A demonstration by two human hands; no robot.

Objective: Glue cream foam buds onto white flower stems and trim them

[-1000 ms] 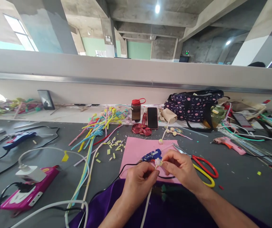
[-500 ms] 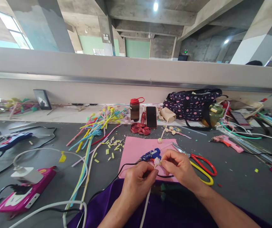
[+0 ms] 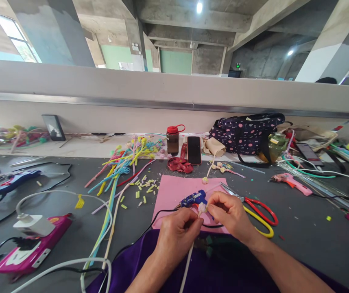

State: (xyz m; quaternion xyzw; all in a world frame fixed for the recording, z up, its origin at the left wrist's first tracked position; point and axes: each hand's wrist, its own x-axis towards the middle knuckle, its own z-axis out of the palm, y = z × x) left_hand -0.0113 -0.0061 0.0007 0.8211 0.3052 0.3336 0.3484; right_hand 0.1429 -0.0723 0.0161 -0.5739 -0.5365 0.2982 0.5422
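My left hand [image 3: 177, 234] is closed round a white pipe-cleaner stem [image 3: 187, 260] that runs down toward my lap. My right hand [image 3: 229, 213] pinches the small pale flower head [image 3: 202, 208] at the top of that stem. Both hands sit over the near edge of a pink sheet [image 3: 180, 191]. A blue glue gun [image 3: 193, 199] lies on the sheet just behind my fingers, its black cord trailing left. Red and yellow scissors [image 3: 258, 211] lie right of my right hand.
Coloured pipe cleaners [image 3: 122, 167] and yellow cut bits [image 3: 145, 189] lie left of the sheet. A brown bottle [image 3: 173, 140], a black phone [image 3: 194, 150] and a spotted bag [image 3: 244, 134] stand at the back. A pink glue gun [image 3: 290, 183] lies right; a pink power strip [image 3: 31, 248] with white charger sits left.
My hands stay together on the stem and flower head with only slight finger movement. The view has shifted a little to the right.
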